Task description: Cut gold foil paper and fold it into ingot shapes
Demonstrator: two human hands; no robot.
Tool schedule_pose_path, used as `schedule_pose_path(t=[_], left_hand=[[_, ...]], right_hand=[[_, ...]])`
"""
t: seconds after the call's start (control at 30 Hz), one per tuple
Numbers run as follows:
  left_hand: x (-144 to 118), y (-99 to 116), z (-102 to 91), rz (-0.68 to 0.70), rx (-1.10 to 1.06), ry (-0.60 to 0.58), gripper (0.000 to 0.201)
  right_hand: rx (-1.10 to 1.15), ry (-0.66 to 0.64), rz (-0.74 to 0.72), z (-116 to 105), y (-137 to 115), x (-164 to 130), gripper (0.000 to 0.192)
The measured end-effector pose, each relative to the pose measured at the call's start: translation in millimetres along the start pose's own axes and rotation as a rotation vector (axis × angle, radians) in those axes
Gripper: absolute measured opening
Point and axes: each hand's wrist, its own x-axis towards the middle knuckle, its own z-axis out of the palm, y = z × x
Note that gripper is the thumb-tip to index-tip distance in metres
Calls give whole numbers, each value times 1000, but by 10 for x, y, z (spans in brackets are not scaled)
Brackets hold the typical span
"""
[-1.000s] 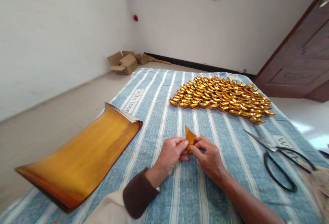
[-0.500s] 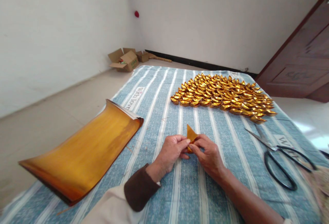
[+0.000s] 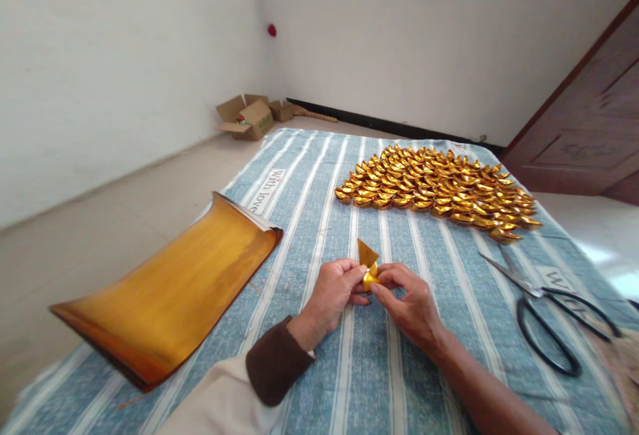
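A small folded piece of gold foil paper [image 3: 368, 255] is held between both hands, with one pointed flap standing up and a shiny folded part low between the fingers. My left hand [image 3: 332, 292] pinches it from the left, thumb on top. From the right, my right hand [image 3: 407, 298] grips its lower edge between thumb and fingers. The fingertips hide part of the fold. Left of my hands lies a curved stack of gold foil sheets [image 3: 174, 282]. Beyond them, many folded gold paper ingots [image 3: 434, 185] sit in close rows.
Black-handled scissors [image 3: 536, 295] lie with blades apart on the right of the striped cloth [image 3: 299, 175] covering the table. An open cardboard box [image 3: 247, 119] stands on the floor at the far left. A brown door [image 3: 579, 136] is at the right.
The gold paper has turned in my fingers; its shiny lower fold now shows and the upright flap leans further left. My right thumb has moved lower. The camera view has shifted slightly.
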Motion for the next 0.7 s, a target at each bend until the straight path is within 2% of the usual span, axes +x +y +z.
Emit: schedule_pose_path(t=[0.17, 0.7], left_hand=[[3, -9, -11, 21, -19, -8, 22], [-12, 16, 2, 25, 36, -24, 19]], right_hand=[[-4, 14, 21, -16, 22, 10, 18], [23, 18, 39, 21, 41, 11, 19]])
